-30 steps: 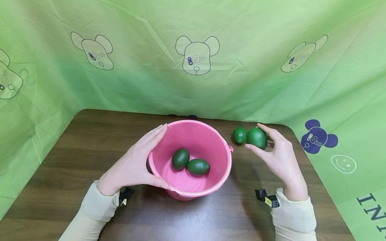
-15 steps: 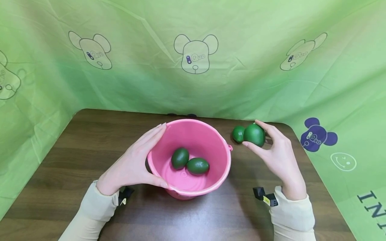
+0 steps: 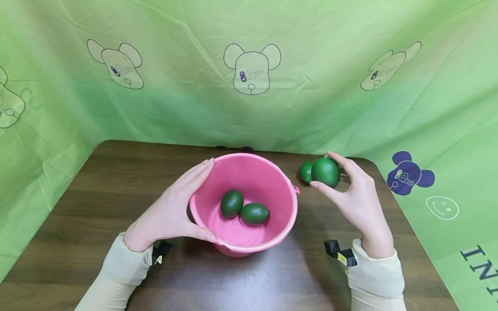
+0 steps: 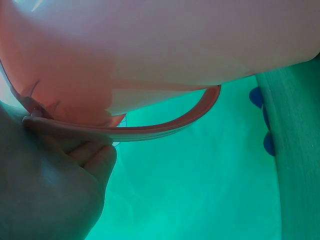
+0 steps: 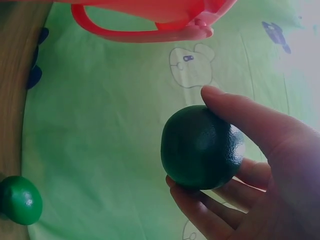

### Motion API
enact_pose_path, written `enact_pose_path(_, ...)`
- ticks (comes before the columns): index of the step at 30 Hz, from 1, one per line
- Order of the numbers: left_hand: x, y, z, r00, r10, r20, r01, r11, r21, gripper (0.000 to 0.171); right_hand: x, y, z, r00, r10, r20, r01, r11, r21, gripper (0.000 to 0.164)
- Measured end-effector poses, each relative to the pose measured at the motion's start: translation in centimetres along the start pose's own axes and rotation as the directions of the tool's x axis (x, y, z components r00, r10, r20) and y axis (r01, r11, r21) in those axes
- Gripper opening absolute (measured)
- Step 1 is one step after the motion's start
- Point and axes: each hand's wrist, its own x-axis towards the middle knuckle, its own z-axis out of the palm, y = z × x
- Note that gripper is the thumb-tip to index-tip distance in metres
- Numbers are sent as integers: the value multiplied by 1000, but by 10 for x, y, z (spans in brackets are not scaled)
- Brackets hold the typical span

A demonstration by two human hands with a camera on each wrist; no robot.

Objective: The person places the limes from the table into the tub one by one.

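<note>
A pink bucket [image 3: 285,228] stands mid-table with two dark green limes, a left lime [image 3: 232,204] and a right lime [image 3: 254,214], touching on its floor. My left hand [image 3: 171,211] holds its left side, thumb at the near rim and fingers along the far left rim. In the left wrist view the bucket handle [image 4: 165,131] hangs by the fingers. To the right of the bucket, my right hand [image 3: 359,194] grips a rounder lime [image 5: 200,150] between thumb and fingers, above the table. A smaller lime [image 5: 21,200] lies on the table behind it, partly covered in the head view.
The brown wooden table [image 3: 116,181] ends at a green printed cloth [image 3: 186,103] behind it and at both sides. A black device [image 3: 340,254] is strapped at the right wrist, another device [image 3: 160,251] at the left.
The right hand has carried the round lime slightly left and upward in the head view, covering more of the small lime. The left hand and bucket stay nearly still.
</note>
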Motion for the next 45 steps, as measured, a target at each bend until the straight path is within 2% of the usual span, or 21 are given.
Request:
enact_pose_path(8, -1, -1, 0, 1000, -7, 0, 7, 1000, -2, 139, -1, -5, 0, 1000, -5, -11, 5, 1000, 8, 77)
enact_pose_path(15, -1, 0, 1, 1000, 2, -5, -2, 1000, -5, 139, -2, -11, 1, 999, -32, -38, 34, 998, 44, 77)
enact_pose_path(22, -1, 0, 1, 1000, 14, -10, -14, 1000, -5, 139, -1, -17, 3, 999, -47, -28, 49, 996, 74, 77)
enact_pose_path(45, 0, 0, -1, 1000, 29, -12, -29, 1000, 12, 138, 2, -35, 2, 989, -129, -67, 136, 985, 104, 84)
